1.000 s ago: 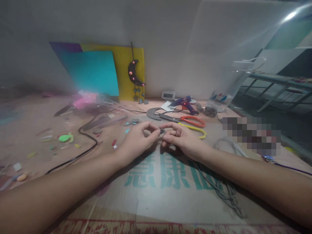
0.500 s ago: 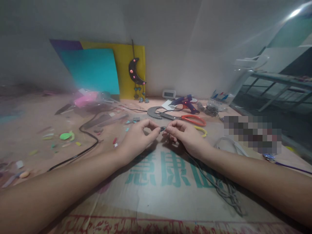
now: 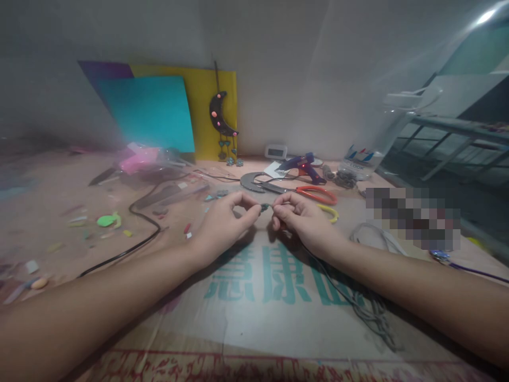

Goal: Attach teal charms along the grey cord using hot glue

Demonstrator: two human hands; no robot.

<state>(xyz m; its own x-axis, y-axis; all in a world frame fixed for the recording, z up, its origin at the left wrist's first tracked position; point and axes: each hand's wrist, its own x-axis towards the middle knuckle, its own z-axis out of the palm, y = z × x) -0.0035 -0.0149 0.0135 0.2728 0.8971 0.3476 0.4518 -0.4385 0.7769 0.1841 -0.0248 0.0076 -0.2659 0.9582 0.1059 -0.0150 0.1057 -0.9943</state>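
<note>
Between my two hands, over the middle of the table, is a small dark greenish piece (image 3: pixel 265 207). The thumb and forefinger of my left hand (image 3: pixel 238 217) pinch its left end. My right hand (image 3: pixel 296 215) has its fingertips pressed together just right of the piece, on what looks like a thin cord. A grey cord (image 3: pixel 338 289) runs from below my right hand to a loose bundle on the table. Scissors with orange handles (image 3: pixel 317 194) lie just behind my hands, and a yellow handle (image 3: pixel 329 213) shows beside my right hand.
A dark crescent ornament (image 3: pixel 218 115) hangs before yellow and blue sheets (image 3: pixel 149 114). Behind the scissors are a grey crescent (image 3: pixel 249 182), a glue gun (image 3: pixel 304 167) and a small clock (image 3: pixel 275 152). A black cable (image 3: pixel 135 248) and coloured scraps lie left, a plastic tub (image 3: pixel 356 164) back right.
My right fingertips have moved slightly right, away from my left ones, and more of the small dark piece shows between them.
</note>
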